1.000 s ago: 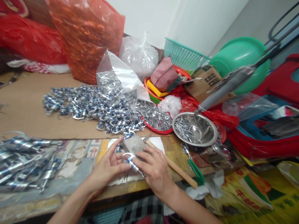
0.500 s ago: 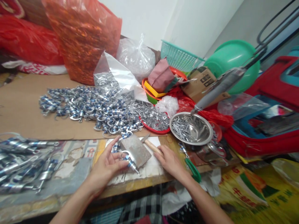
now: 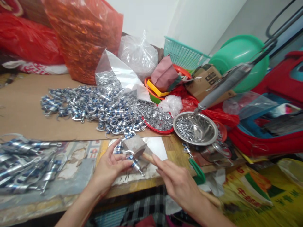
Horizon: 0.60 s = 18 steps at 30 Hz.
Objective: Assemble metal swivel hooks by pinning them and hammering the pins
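Observation:
My left hand [image 3: 107, 170] pinches a silver-and-blue metal hook piece [image 3: 136, 164] at the near side of a flat grey metal block [image 3: 134, 143]. In my right hand [image 3: 180, 181] is the wooden handle of a hammer [image 3: 148, 157], its grey head over the block, close to the hook piece. I cannot tell whether head and piece touch. White paper [image 3: 159, 146] lies under the block. Just beyond my left fingers are more blue-and-silver pieces, which run back to a large pile of them [image 3: 106, 108].
A steel bowl [image 3: 214, 134] of metal pins and a red plate [image 3: 158, 130] of small metal parts stand behind. More hook pieces [image 3: 28, 167] lie at left. Near the front edge is a green-handled tool [image 3: 198, 173]. Bags, a teal basket [image 3: 183, 55] and a green basin [image 3: 241, 60] fill the back.
The hammer head has swung down and left, from beyond the block to over its near part by the hook piece. My right hand has turned and moved nearer; my left hand keeps its hold.

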### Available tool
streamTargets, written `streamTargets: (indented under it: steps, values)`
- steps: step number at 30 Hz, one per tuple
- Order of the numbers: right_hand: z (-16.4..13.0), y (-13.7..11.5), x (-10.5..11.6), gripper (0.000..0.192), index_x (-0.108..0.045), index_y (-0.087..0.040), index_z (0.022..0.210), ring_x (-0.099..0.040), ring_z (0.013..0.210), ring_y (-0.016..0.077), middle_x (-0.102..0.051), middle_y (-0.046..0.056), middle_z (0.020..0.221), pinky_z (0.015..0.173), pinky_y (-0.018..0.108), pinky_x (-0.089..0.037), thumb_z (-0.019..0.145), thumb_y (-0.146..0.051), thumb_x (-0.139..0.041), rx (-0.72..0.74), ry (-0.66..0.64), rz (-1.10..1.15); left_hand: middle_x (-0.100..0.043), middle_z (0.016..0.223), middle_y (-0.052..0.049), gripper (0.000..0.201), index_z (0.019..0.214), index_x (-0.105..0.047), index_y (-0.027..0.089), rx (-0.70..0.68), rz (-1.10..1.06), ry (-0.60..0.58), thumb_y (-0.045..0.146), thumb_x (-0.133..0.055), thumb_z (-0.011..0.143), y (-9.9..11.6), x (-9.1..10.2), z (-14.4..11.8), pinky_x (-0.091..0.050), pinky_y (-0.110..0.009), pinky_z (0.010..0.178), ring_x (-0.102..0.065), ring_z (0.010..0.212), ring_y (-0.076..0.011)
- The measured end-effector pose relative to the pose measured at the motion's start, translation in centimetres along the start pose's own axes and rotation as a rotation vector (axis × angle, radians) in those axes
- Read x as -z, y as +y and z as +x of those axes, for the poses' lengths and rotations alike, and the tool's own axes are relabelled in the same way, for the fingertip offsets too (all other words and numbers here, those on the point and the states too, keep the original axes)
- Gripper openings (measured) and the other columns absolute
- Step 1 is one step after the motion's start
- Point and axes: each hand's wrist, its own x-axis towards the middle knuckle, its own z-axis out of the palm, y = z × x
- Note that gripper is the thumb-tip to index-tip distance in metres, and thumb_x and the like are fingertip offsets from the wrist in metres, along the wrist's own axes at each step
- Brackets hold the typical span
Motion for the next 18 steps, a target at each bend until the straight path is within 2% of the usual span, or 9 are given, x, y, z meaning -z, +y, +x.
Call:
streamTargets:
  steps: [3, 7, 10, 12, 15, 18]
  values:
    - [-0.8, 0.1, -0.8, 0.052, -0.031, -0.026, 0.133, -0.06, 0.081, 0.0179, -0.062, 0.006, 0.096, 0.072, 0.029, -0.05, 0.084, -0.011, -0.037, -0.008, 0.076, 0.012, -0.062, 0.053, 0.006, 0.101, 0.132, -0.026, 0.021, -0.002, 0.0, 0.021, 0.012, -0.079, 0.047, 0.0, 0.0, -0.1, -0.054, -0.029, 0.052, -0.061, 0.049, -0.014]
    - [-1.1, 1.1, -1.6, 0.045, -0.038, -0.025, 0.13, -0.061, 0.082, 0.0177, -0.063, 0.006, 0.096, 0.072, 0.029, -0.05, 0.085, -0.015, -0.038, -0.081, 0.062, 0.074, -0.061, 0.054, 0.006, 0.097, 0.131, -0.029, 0.023, -0.022, 0.015, 0.015, 0.013, -0.078, 0.049, -0.1, -0.1, -0.2, -0.053, -0.029, 0.053, -0.061, 0.049, -0.0136]
    - [-0.1, 3.7, -2.0, 0.04, -0.047, -0.022, 0.124, -0.059, 0.092, 0.0192, -0.062, 0.008, 0.105, 0.079, 0.032, -0.048, 0.084, -0.024, -0.045, -0.237, 0.163, 0.144, -0.067, 0.063, 0.001, 0.062, 0.11, -0.057, 0.017, -0.014, 0.122, 0.04, 0.018, -0.077, 0.051, 0.1, -0.1, -0.3, -0.053, -0.029, 0.06, -0.063, 0.058, -0.0158]
    - [0.7, 5.7, -2.2, 0.037, -0.052, -0.019, 0.118, -0.059, 0.096, 0.0212, -0.062, 0.009, 0.108, 0.082, 0.035, -0.047, 0.082, -0.028, -0.048, -0.339, 0.137, 0.176, -0.07, 0.071, -0.004, 0.034, 0.086, -0.069, 0.015, -0.032, 0.262, 0.056, 0.022, -0.075, 0.053, 0.3, 0.1, -0.3, -0.052, -0.032, 0.067, -0.064, 0.066, -0.0197]
    - [2.3, 8.0, -2.3, 0.03, -0.061, -0.019, 0.106, -0.061, 0.091, 0.022, -0.065, 0.009, 0.103, 0.078, 0.036, -0.048, 0.082, -0.03, -0.047, -0.392, 0.002, 0.171, -0.07, 0.076, -0.006, 0.015, 0.071, -0.073, 0.02, -0.191, 0.51, 0.037, 0.024, -0.072, 0.057, 0.6, 0.7, -0.1, -0.049, -0.036, 0.074, -0.063, 0.074, -0.024]
    - [4.9, 9.1, -2.1, 0.027, -0.066, -0.02, 0.097, -0.062, 0.085, 0.0183, -0.067, 0.007, 0.093, 0.076, 0.029, -0.047, 0.084, -0.029, -0.044, -0.35, 0.041, -0.024, -0.064, 0.081, -0.006, 0.007, 0.067, -0.073, 0.023, -0.423, 0.681, -0.015, 0.026, -0.069, 0.061, 0.7, 1.3, 0.2, -0.047, -0.034, 0.075, -0.059, 0.081, -0.0241]
